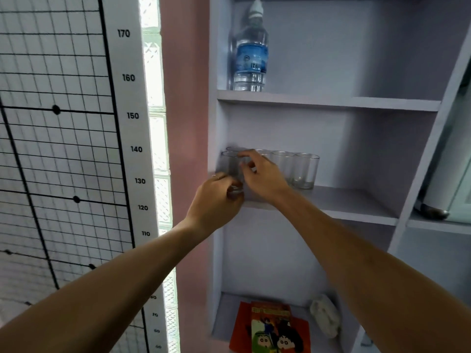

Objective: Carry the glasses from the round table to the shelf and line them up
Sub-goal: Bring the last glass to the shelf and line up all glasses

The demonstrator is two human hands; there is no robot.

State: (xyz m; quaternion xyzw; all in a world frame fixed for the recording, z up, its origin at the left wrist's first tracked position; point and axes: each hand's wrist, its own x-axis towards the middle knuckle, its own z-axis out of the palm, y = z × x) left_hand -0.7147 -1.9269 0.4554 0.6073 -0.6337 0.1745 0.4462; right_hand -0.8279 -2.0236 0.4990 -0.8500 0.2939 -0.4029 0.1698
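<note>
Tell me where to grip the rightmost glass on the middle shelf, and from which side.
Grip the rightmost glass around its straight side wall, about mid-height, coming from the front-right. It stands upright near the shelf front edge; its right side is open, while another glass sits close on its left and the board above limits a top approach.

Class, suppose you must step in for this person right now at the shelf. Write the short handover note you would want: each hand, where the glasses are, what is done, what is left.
Left hand: gripping the base of the leftmost glass at the front edge of the middle shelf.
Right hand: fingers on that same glass's rim, steadying it.
Glasses: a row already stands on the middle shelf, to the right of the held one; the exact count is hidden behind the right hand.
Done: several glasses carried over and lined up.
Left: set this glass in line and let go. The round table is out of view, so check it for more.
Unrelated: water bottle above, comic books below.
</note>
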